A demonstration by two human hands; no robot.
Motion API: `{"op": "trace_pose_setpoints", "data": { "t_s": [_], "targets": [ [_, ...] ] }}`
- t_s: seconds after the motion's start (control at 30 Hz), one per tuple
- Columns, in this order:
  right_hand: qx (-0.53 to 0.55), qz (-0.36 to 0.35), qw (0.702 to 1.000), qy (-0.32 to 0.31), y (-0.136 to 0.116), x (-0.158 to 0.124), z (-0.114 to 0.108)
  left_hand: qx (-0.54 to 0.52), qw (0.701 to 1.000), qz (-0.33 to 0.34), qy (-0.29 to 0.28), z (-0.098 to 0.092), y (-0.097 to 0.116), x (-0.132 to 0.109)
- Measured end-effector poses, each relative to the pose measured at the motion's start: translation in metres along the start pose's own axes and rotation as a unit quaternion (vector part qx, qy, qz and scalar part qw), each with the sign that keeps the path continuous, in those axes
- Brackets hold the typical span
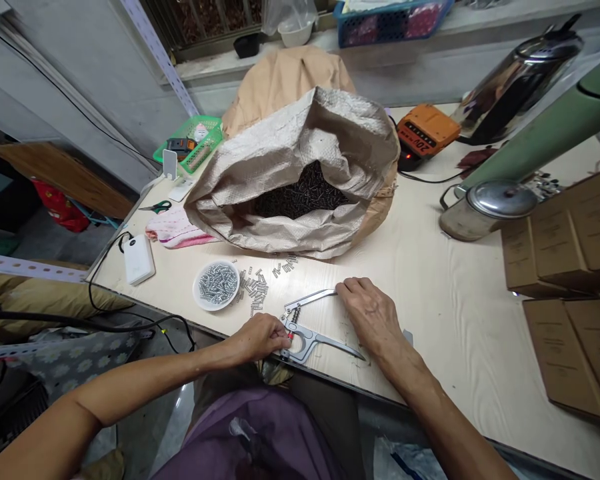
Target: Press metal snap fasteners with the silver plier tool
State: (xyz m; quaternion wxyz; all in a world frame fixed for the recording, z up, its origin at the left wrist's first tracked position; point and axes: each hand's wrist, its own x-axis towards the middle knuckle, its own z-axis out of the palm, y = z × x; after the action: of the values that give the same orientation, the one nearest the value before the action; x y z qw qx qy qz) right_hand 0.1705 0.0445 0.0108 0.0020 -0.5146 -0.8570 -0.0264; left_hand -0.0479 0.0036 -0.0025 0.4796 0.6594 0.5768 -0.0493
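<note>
A grey metal hand tool (pixel 307 340) with two long handles, a coil spring and a round opening lies at the table's front edge. My right hand (pixel 370 310) is closed around the end of its upper handle. At the tool's head, my left hand (pixel 263 337) pinches a small red piece (pixel 290 336) beside the opening; the fingers partly hide it. Left of the tool, small silver springs (pixel 255 288) lie loose on the table. A white bowl (pixel 196 293) holds many small shiny metal parts (pixel 219 283).
A large open sack (pixel 260 147) of dark small parts stands behind. Scissors (pixel 159 207), a white power bank (pixel 139 259) and a green basket (pixel 207 127) are left. An orange battery (pixel 427 128), lidded glass mug (pixel 473 217) and cardboard boxes (pixel 555 353) stand right.
</note>
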Motion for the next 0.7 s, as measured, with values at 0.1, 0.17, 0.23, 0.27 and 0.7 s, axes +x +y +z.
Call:
{"op": "trace_pose_setpoints", "data": {
  "t_s": [0.1,0.17,0.23,0.27,0.7],
  "targets": [
    [0.012,-0.001,1.000,-0.008,0.002,-0.002,-0.001,-0.016,1.000,-0.012,-0.004,0.001,-0.001,0.000],
    [0.040,-0.016,0.999,-0.005,0.006,-0.007,0.000,-0.024,1.000,-0.017,-0.001,0.001,0.000,-0.001],
    [0.066,-0.038,0.997,0.006,0.010,-0.016,0.005,-0.029,0.999,-0.021,-0.001,0.001,0.002,-0.003],
    [0.073,-0.047,0.996,0.011,0.012,-0.021,0.008,-0.029,0.999,-0.022,0.000,0.002,0.003,-0.004],
    [0.066,-0.035,0.997,0.011,0.005,-0.051,0.011,-0.028,0.999,-0.019,0.019,0.003,0.006,-0.007]
  ]
}}
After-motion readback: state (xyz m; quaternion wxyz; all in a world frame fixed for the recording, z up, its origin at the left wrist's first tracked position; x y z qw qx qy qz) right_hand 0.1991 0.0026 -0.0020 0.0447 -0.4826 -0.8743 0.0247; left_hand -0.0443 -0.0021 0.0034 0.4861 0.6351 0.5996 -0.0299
